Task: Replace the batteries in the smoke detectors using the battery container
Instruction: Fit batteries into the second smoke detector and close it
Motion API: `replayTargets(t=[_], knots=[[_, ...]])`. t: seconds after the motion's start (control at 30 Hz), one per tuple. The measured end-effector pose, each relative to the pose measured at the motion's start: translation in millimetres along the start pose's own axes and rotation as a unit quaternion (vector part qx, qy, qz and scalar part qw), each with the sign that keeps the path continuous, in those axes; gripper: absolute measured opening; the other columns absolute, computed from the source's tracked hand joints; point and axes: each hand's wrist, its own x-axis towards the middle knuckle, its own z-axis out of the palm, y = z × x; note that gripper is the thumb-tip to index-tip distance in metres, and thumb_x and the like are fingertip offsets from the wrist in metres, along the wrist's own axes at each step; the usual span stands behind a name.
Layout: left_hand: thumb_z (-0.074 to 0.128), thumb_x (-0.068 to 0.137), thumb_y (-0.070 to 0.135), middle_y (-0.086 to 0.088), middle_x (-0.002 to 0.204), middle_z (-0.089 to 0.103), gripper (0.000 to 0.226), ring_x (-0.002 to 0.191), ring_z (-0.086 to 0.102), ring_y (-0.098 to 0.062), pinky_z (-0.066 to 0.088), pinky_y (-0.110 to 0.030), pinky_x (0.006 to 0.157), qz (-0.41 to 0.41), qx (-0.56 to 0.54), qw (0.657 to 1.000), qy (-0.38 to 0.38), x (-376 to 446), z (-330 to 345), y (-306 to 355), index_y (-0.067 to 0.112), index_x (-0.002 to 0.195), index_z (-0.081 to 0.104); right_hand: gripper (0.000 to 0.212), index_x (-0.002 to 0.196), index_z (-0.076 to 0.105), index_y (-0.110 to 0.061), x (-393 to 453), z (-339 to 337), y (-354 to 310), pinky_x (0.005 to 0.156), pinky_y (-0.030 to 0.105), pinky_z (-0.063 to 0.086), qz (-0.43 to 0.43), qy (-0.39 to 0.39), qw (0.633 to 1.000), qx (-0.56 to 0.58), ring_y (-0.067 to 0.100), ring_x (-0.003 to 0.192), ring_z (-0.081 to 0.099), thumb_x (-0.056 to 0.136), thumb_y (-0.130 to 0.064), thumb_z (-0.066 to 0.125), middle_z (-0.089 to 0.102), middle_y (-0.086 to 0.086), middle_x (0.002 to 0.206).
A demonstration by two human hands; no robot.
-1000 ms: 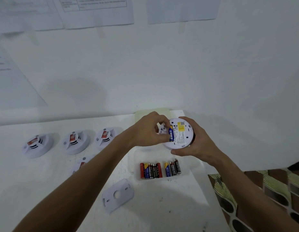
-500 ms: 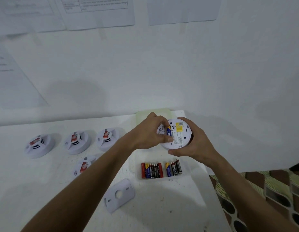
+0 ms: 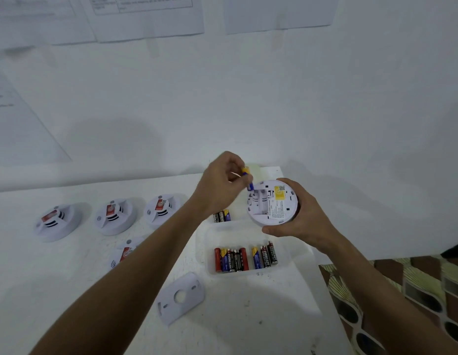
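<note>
Smoke detector (image 3: 272, 202) gripped underside-up in right hand (image 3: 303, 221) — blue battery (image 3: 248, 178) pinched by left hand (image 3: 220, 187) just above; "EVEREADY" legible in battery container (image 3: 284, 254).

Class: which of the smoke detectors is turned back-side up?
The smoke detector held in the right hand; its yellow label shows.

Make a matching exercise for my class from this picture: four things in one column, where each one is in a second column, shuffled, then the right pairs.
Things
1. blue and yellow battery
2. open smoke detector
3. white cover plate
4. battery container

Places
A. lying flat on the table, nearest the camera
B. pinched in the left hand
C. on the table, holding a row of batteries
D. held up in the right hand

Pairs: 1-B, 2-D, 3-A, 4-C
</note>
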Motion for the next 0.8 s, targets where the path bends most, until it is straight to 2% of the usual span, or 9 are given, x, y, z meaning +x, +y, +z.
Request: replayTargets(t=[0.07, 0.1, 0.17, 0.23, 0.43, 0.6, 0.7, 0.8], knots=[[0.074, 0.082, 0.016, -0.006, 0.086, 0.071, 0.02, 0.07, 0.066, -0.02, 0.055, -0.037, 0.067, -0.041, 0.026, 0.998, 0.04, 11, -4, -15, 0.015, 0.095, 0.059, 0.092, 0.128, 0.05, -0.02, -4, -6, 5, 0.086, 0.025, 0.055, 0.017, 0.001, 1.0, 0.004, 0.004, 0.105, 0.061, 0.05, 0.0, 0.094, 0.063, -0.011, 0.114], [0.075, 0.081, 0.018, -0.003, 0.083, 0.071, 0.019, 0.066, 0.065, -0.017, 0.055, -0.034, 0.064, -0.061, 0.071, 0.995, 0.029, 16, -4, -24, 0.016, 0.094, 0.061, 0.094, 0.13, 0.049, -0.019, -6, -9, 6, 0.087, 0.028, 0.055, 0.023, -0.001, 1.0, 0.003, 0.005, 0.107, 0.061, 0.049, -0.004, 0.096, 0.063, -0.012, 0.115], [0.076, 0.08, 0.021, 0.002, 0.08, 0.069, 0.02, 0.064, 0.062, -0.009, 0.049, -0.024, 0.057, -0.098, 0.178, 0.979, -0.034, 19, -2, -40, 0.016, 0.095, 0.063, 0.096, 0.13, 0.048, -0.019, -8, -12, 6, 0.088, 0.028, 0.055, 0.03, -0.003, 1.0, 0.0, 0.007, 0.109, 0.061, 0.046, -0.013, 0.094, 0.062, -0.016, 0.115], [0.077, 0.079, 0.024, 0.0, 0.086, 0.065, 0.025, 0.068, 0.06, -0.009, 0.044, -0.018, 0.053, -0.121, 0.252, 0.956, -0.083, 21, 6, -52, 0.013, 0.097, 0.064, 0.096, 0.13, 0.047, -0.019, -8, -13, 5, 0.088, 0.025, 0.055, 0.032, -0.005, 0.999, -0.001, 0.006, 0.109, 0.06, 0.046, -0.015, 0.092, 0.062, -0.019, 0.113], [0.077, 0.08, 0.027, -0.012, 0.098, 0.069, 0.032, 0.088, 0.067, -0.026, 0.056, -0.035, 0.078, -0.136, 0.37, 0.91, -0.128, 32, 21, -67, 0.002, 0.099, 0.069, 0.097, 0.132, 0.047, -0.019, -8, -11, 9, 0.087, 0.021, 0.054, 0.038, 0.0, 0.999, 0.004, 0.005, 0.109, 0.06, 0.047, -0.016, 0.092, 0.062, -0.014, 0.116], [0.069, 0.087, 0.027, -0.007, 0.093, 0.055, 0.034, 0.077, 0.058, -0.022, 0.05, -0.031, 0.068, -0.117, 0.439, 0.88, -0.14, 30, 18, -66, 0.003, 0.109, 0.062, 0.096, 0.132, 0.047, -0.019, -9, -12, 10, 0.087, 0.021, 0.053, 0.041, 0.0, 0.999, 0.008, 0.006, 0.111, 0.059, 0.049, -0.012, 0.093, 0.062, -0.014, 0.117], [0.062, 0.09, 0.027, -0.007, 0.103, 0.061, 0.027, 0.077, 0.055, -0.019, 0.047, -0.029, 0.069, -0.078, 0.433, 0.891, -0.108, 19, 16, -55, 0.008, 0.11, 0.061, 0.095, 0.132, 0.048, -0.018, -13, -15, 9, 0.084, 0.018, 0.053, 0.037, 0.001, 0.999, 0.004, 0.005, 0.11, 0.06, 0.05, -0.007, 0.095, 0.063, -0.017, 0.115], [0.062, 0.09, 0.03, -0.001, 0.09, 0.063, 0.015, 0.073, 0.056, -0.015, 0.047, -0.029, 0.067, -0.021, 0.396, 0.914, -0.087, -8, 24, -39, 0.016, 0.095, 0.06, 0.095, 0.131, 0.048, -0.018, -21, -20, 11, 0.083, 0.016, 0.053, 0.038, 0.013, 0.999, 0.01, 0.002, 0.109, 0.06, 0.05, 0.002, 0.093, 0.063, -0.019, 0.114]])
